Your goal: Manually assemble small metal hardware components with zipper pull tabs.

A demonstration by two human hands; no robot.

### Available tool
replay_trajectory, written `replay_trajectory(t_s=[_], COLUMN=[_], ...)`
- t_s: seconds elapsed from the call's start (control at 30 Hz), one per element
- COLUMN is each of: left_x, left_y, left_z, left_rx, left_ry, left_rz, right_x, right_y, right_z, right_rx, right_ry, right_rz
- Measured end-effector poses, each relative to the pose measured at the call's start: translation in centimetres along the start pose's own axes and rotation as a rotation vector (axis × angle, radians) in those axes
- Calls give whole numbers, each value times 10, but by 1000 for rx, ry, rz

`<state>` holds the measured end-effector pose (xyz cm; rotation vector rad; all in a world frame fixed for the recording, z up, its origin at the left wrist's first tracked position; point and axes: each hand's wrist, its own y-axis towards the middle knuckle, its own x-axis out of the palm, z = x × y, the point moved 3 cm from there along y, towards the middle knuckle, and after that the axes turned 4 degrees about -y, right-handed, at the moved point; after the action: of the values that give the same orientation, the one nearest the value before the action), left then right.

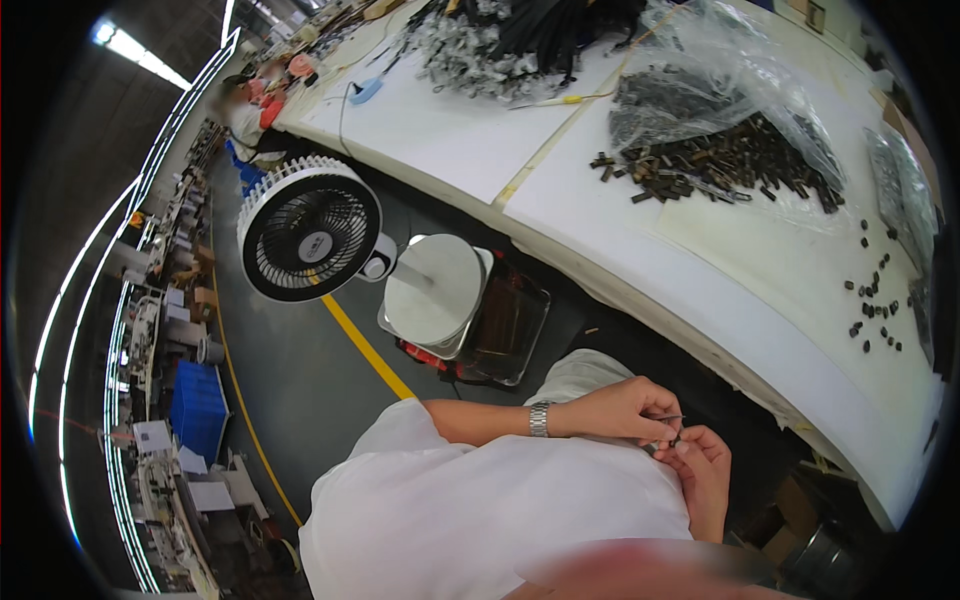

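Note:
My left hand (pixel 632 408), with a metal watch at the wrist, is closed in a pinch close to my body. A thin dark sliver sticks out by its fingertips, too small to name. Facing it, my right hand (pixel 708 462) is closed too, its thumb and fingertips on a small dark piece (pixel 676 438). The fingertips of both hands nearly meet around this piece. On the white table (pixel 640 235) beyond lies a heap of small dark tube-like pieces (pixel 740 165), partly under a clear plastic bag (pixel 690 95). Several black pieces (pixel 872 308) are scattered at the right.
A bundle of black cords (pixel 560 35) with grey ends lies at the table's far side. Left of the table stand a white fan (pixel 315 235) and a round white seat-like top (pixel 432 290). Another person (pixel 250 120) sits farther along. A blue crate (pixel 198 410) is at left.

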<state>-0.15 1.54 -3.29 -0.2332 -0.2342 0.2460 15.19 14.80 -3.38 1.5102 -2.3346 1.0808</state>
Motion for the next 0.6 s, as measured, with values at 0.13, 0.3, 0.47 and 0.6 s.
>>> replay_trajectory(t_s=[0.13,0.3,0.47,0.6], left_x=[4,17,2,-4], left_y=[-1,-5,-3,1], left_z=[-7,-8,-13,-1], left_rx=[8,-24,68,-10], left_ry=[-87,-228,-242,-83], left_rz=[-81,-149,-167,-98], right_x=[10,11,16,25], right_y=[-11,-21,-11,-11], right_z=[-10,-5,-4,-16], right_rx=[-64,-141,-202,-343], right_ry=[-342,-512,-643,-786], right_rz=[50,56,135,169])
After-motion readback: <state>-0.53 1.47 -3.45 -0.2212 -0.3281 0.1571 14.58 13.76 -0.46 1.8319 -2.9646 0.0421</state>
